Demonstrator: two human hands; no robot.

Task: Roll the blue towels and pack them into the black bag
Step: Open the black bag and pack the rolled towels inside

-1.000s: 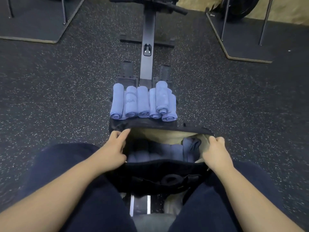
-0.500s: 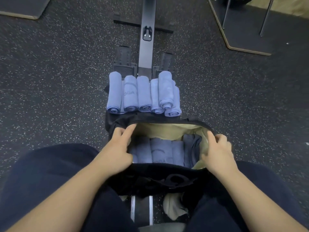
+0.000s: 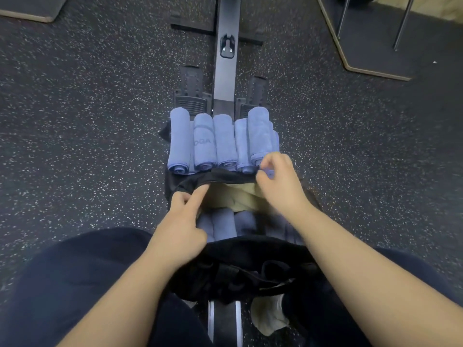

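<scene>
While we sit astride the rowing machine rail (image 3: 225, 78), the black bag (image 3: 253, 251) lies open between our knees, its tan lining (image 3: 238, 196) showing and several rolled blue towels (image 3: 225, 222) already packed inside. Our left hand (image 3: 179, 227) grips the bag's far left rim, index finger extended along the edge. Our right hand (image 3: 278, 182) reaches to the row of rolled towels (image 3: 220, 142) lying just beyond the bag, fingers curled at the end of the rightmost roll (image 3: 259, 134), though blur hides whether they pinch it.
</scene>
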